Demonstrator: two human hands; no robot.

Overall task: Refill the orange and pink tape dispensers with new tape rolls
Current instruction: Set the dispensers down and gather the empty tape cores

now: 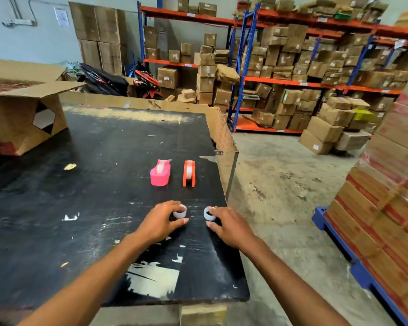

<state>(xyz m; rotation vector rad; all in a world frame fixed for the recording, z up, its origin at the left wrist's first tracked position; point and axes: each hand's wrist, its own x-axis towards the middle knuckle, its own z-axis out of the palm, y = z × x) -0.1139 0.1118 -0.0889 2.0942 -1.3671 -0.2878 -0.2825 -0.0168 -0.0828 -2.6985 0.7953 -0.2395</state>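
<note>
A pink tape dispenser [160,172] and an orange tape dispenser [189,173] stand side by side on the black table [80,184], each with a pale roll inside. Nearer to me, two clear tape rolls rest on the tabletop. My left hand [160,222] pinches the left tape roll [180,211] between thumb and fingers. My right hand [229,225] grips the right tape roll [209,214] the same way. Both rolls sit on the table, roughly a hand's length in front of the dispensers.
An open cardboard box [21,114] lies at the table's far left. The table's right edge [231,231] drops to a concrete floor. Stacked cartons on a blue pallet [363,267] stand to the right; shelving with boxes [292,74] fills the back.
</note>
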